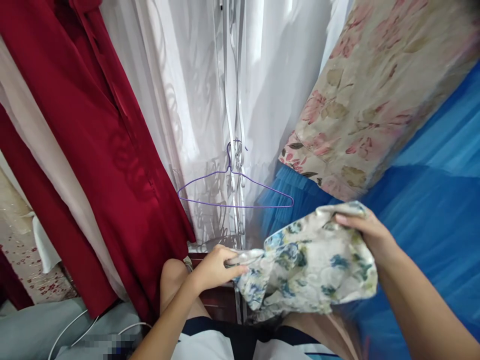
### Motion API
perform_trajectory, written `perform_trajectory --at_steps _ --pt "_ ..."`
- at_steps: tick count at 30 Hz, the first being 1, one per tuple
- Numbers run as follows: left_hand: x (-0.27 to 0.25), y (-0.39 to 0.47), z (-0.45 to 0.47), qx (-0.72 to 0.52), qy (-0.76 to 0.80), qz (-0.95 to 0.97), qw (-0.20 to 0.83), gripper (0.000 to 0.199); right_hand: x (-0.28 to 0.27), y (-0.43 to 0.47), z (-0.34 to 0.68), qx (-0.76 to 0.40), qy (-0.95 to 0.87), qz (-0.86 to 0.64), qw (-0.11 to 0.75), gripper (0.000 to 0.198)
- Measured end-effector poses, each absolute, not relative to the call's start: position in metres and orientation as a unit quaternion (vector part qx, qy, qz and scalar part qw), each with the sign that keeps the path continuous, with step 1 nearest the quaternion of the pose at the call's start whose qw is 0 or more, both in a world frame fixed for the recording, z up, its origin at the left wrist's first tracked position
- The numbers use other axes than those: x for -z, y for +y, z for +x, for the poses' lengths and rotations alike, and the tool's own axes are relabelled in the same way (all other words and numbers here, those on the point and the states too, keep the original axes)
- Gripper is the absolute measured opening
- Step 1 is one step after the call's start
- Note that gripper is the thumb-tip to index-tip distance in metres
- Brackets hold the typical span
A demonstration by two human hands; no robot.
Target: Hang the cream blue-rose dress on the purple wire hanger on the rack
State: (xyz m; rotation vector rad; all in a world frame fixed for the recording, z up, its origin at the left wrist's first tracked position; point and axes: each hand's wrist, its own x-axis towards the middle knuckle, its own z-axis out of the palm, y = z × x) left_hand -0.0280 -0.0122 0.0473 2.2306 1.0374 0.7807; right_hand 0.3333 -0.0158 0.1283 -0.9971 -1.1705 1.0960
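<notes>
Between my two hands stretches a white garment (315,260) with a blue, green and yellow floral print, held just above my lap. My left hand (217,267) pinches its left edge between thumb and fingers. On the other side my right hand (365,227) grips the upper right corner, thumb on top; part of the cloth there is blurred. The exact kind of garment cannot be made out because it is bunched and folded. Beyond it a bare purple wire hanger (236,204) hangs on a white metal rack (240,110), touching neither hand.
Long red clothes (112,150) hang on the left and white sheer curtains (187,90) behind the rack. At the right hang a pink-flowered beige cloth (337,120) and blue tulle (435,225). A grey cushion-like surface (45,325) with a white cable lies at the lower left.
</notes>
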Motion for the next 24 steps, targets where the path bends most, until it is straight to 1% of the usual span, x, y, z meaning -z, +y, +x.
perform_trajectory --at_steps 2,3,5,7,9,13,17,21,24 --pt "-0.051 -0.006 -0.039 -0.315 0.396 0.827 0.246 0.044 -0.137 0.013 0.342 -0.459 -0.493 -0.419 0.608 0.024" --pt "-0.054 -0.004 -0.045 -0.335 0.397 0.821 0.236 0.044 -0.142 0.027 0.342 -0.459 -0.502 -0.414 0.605 0.024" --pt "-0.062 0.0 -0.055 -0.382 0.4 0.804 0.218 0.043 -0.152 0.054 0.33 -0.472 -0.54 -0.397 0.573 0.026" --pt "-0.07 0.003 -0.064 -0.435 0.401 0.78 0.204 0.043 -0.159 0.074 0.31 -0.503 -0.584 -0.371 0.518 0.03" --pt "-0.076 0.005 -0.074 -0.483 0.406 0.748 0.207 0.042 -0.163 0.088 0.287 -0.532 -0.609 -0.343 0.478 0.031" --pt "-0.081 0.002 -0.092 -0.537 0.417 0.687 0.255 0.04 -0.157 0.105 0.258 -0.553 -0.618 -0.316 0.46 0.026" --pt "-0.078 -0.005 -0.104 -0.53 0.426 0.681 0.272 0.043 -0.134 0.117 0.254 -0.577 -0.58 -0.331 0.47 0.022" --pt "-0.076 -0.012 -0.113 -0.481 0.422 0.728 0.244 0.046 -0.111 0.117 0.265 -0.603 -0.538 -0.358 0.468 0.023" --pt "-0.075 -0.015 -0.118 -0.441 0.423 0.76 0.22 0.046 -0.107 0.109 0.279 -0.593 -0.538 -0.374 0.469 0.02"
